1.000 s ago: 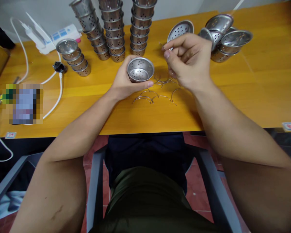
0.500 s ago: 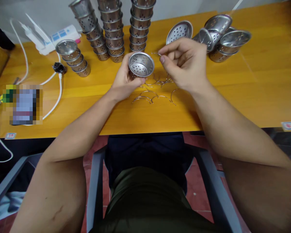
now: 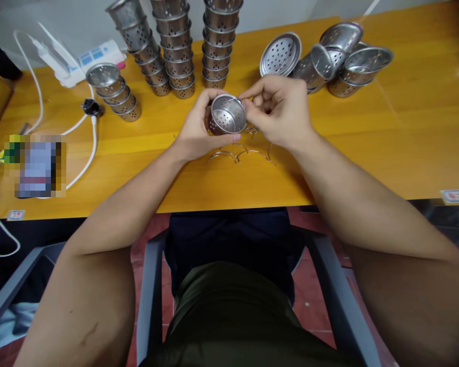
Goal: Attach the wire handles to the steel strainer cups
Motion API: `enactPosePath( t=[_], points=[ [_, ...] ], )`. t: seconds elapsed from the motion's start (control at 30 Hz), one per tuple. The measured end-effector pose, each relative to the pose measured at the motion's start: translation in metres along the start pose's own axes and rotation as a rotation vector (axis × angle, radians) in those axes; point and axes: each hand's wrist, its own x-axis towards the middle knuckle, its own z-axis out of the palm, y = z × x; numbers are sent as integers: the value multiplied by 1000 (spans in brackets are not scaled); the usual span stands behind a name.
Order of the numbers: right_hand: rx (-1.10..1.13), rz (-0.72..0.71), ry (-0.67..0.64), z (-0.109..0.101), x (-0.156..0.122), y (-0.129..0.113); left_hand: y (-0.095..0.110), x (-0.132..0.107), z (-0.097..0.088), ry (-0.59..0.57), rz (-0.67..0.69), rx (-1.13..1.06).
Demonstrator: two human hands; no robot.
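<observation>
My left hand (image 3: 197, 125) is wrapped round a small perforated metal cup (image 3: 226, 116), its mouth tilted toward me and to the right. At the cup's right rim, my right hand (image 3: 277, 107) pinches a thin wire piece (image 3: 235, 100) that reaches over the mouth. Whether the wire is hooked into the cup is too small to tell. Below the two hands, several curved wire handles (image 3: 224, 154) lie loose on the wooden table (image 3: 229, 188).
Tall stacks of perforated cups (image 3: 178, 53) stand at the back, with a shorter stack (image 3: 117, 92) farther left. More cups (image 3: 344, 61) lie jumbled at the back right. A white power strip (image 3: 95, 56), cables and a blurred phone (image 3: 38, 165) occupy the left side.
My right hand has moved left and slightly down, bringing the wire to the cup's rim. The cup has shifted a little right and down in my left hand, and it tilts more.
</observation>
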Motion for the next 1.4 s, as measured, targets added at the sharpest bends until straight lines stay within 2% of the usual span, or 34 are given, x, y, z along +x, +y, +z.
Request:
enactPosePath(
  t=[0.13, 0.33, 0.4, 0.53, 0.67, 0.73, 0.8, 0.97, 1.03, 1.17, 1.4],
  points=[
    [-55, 7, 22, 3, 0, 2, 2, 0, 0, 17, -52, 34],
    [-39, 61, 10, 4, -2, -3, 6, -2, -3, -9, -7, 80],
    [2, 72, -18, 4, -5, -8, 1, -2, -5, -36, 40, 154],
    [40, 111, -102, 8, -11, -20, -20, 0, -7, -115, 237, 381],
    [-23, 137, -46, 13, -11, -25, -37, -1, -7, -149, 318, 497],
    [-16, 133, -45, 12, -9, -25, -40, -2, -7, -155, 326, 482],
    [23, 122, -97, 6, -6, -26, -40, -3, -8, -158, 341, 436],
    [190, 61, -423, -23, -2, -33, -38, -3, -12, -173, 292, 313],
    [238, 62, -486, -29, -1, -35, -37, -4, -15, -203, 298, 269],
    [292, 121, -484, -28, -1, -32, -39, -4, -18, -241, 309, 234],
    [240, 147, -383, -20, -3, -22, -38, -4, -15, -176, 262, 294]
  ],
)
